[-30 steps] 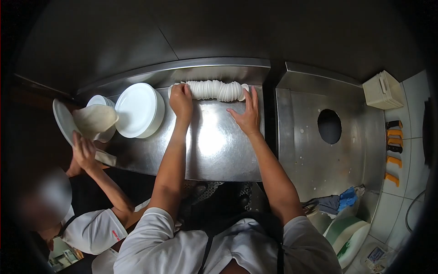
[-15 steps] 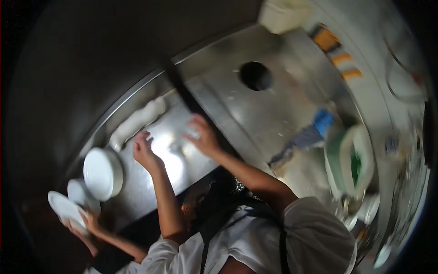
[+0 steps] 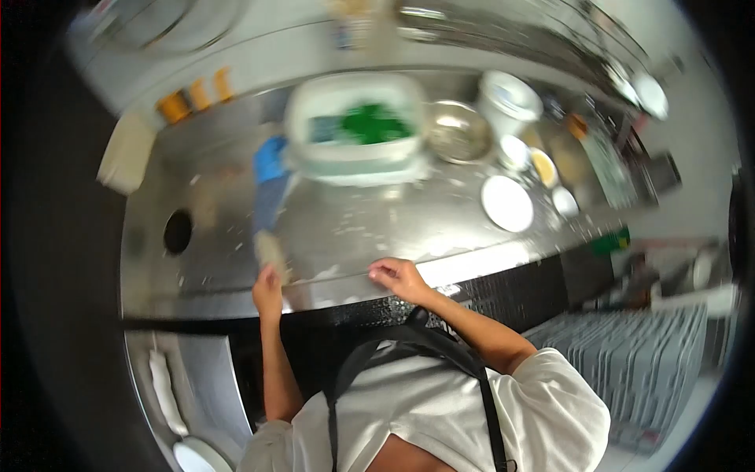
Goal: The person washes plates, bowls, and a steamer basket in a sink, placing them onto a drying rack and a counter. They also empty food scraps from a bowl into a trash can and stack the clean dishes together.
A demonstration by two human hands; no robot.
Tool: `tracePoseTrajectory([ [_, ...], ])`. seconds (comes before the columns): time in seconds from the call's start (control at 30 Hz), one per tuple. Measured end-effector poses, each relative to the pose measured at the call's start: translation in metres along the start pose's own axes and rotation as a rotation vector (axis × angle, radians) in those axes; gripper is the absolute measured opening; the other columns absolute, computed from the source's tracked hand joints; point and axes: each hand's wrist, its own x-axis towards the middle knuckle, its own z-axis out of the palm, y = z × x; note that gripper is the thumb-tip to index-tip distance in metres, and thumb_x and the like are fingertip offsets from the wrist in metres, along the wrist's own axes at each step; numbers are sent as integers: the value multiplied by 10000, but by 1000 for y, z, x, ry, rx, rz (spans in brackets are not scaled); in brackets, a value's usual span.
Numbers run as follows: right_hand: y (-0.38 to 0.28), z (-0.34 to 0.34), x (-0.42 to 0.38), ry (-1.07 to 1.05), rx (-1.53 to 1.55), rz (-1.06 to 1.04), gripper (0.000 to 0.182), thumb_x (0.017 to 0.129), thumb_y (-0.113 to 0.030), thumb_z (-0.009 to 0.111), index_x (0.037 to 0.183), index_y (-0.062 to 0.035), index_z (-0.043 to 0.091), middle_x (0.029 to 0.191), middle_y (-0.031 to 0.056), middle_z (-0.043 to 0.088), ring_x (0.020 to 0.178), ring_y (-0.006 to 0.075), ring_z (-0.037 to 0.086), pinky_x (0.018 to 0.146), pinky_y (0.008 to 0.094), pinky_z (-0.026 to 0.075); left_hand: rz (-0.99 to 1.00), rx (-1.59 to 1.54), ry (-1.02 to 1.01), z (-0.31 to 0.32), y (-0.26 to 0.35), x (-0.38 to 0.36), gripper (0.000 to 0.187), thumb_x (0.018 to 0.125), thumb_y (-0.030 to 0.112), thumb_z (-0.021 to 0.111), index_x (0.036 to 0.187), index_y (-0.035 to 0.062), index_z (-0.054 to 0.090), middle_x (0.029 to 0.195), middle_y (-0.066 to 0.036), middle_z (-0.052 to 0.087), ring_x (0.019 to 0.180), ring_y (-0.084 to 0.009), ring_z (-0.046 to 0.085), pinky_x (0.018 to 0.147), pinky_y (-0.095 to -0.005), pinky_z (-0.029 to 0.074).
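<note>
My left hand [image 3: 268, 291] is over the front edge of the steel sink counter, its fingertips at the lower end of a blurred beige piece [image 3: 271, 253]. Whether the fingers grip that piece cannot be made out. Behind it lies a long grey-blue thing [image 3: 269, 197] with a bright blue end [image 3: 270, 160], perhaps a cloth or glove. My right hand [image 3: 399, 279] hovers near the counter's front edge, fingers curled in, with nothing visible in them. A white tub [image 3: 314, 161] with green contents [image 3: 376, 124] stands farther back.
Right of the tub are a steel bowl [image 3: 458, 132], a white bucket [image 3: 510, 102], a white plate [image 3: 507, 204] and small cups. A dark drain hole [image 3: 178, 231] is at left. Stacked grey racks [image 3: 629, 370] stand at lower right. A white rolled cloth [image 3: 163, 392] lies lower left.
My view has swung to the right, from the left-hand counter to the sink counter with the tub. My left hand is now beside the beige piece. The co-worker's hands with plates are out of view.
</note>
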Motion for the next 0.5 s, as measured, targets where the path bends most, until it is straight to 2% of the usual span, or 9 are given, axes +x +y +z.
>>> tracePoseTrajectory([
  [0.07,43,-79,-41,273,-29,-11,216,932,-204,665,1065,-37,700,842,77,699,740,130,607,695,290,506,7,103,71,64,9,-29,249,938,179,632,1096,-5,690,1038,-161,721,954,-254,697,865,-357,527],
  [0.1,64,-118,-62,413,-91,15,188,940,-175,648,1049,-34,708,792,58,694,683,123,588,639,284,496,32,139,58,102,14,-41,237,934,183,630,1073,3,697,1020,-160,718,931,-274,696,848,-365,526],
  [0.13,55,-152,-85,526,94,153,186,951,-167,632,1035,-21,710,767,46,686,632,105,568,586,260,477,53,174,57,134,24,-51,226,930,187,628,1050,11,704,1002,-159,716,908,-294,695,831,-373,525],
  [0.2,93,-214,-115,830,86,145,192,963,-152,616,1035,8,695,767,46,676,651,77,590,591,233,483,176,212,-21,197,71,-63,212,926,195,627,1023,26,710,968,-159,711,884,-319,686,803,-388,522],
  [0.23,95,-243,-136,915,182,132,193,955,-145,626,1022,23,694,776,47,683,677,82,611,615,241,500,236,231,-64,226,97,-70,206,923,199,627,1010,33,713,951,-159,708,872,-332,681,788,-395,520],
  [0.33,106,-308,-195,1085,130,140,167,961,-120,618,1001,23,693,799,48,675,695,101,625,636,237,515,332,230,-294,311,162,-77,223,924,254,630,979,58,720,917,-156,695,850,-357,663,757,-420,509],
  [0.43,109,-342,-244,1187,121,175,169,962,-129,619,998,19,692,795,49,674,690,101,624,634,235,514,330,257,-450,405,212,-76,278,914,304,643,958,34,697,949,-160,684,865,-373,658,754,-436,508],
  [0.5,124,-356,-271,1188,73,228,175,951,-146,630,964,15,699,763,36,673,675,87,614,621,239,497,340,389,-424,470,246,-72,326,888,343,672,959,25,677,978,-168,676,874,-379,659,758,-449,508],
])
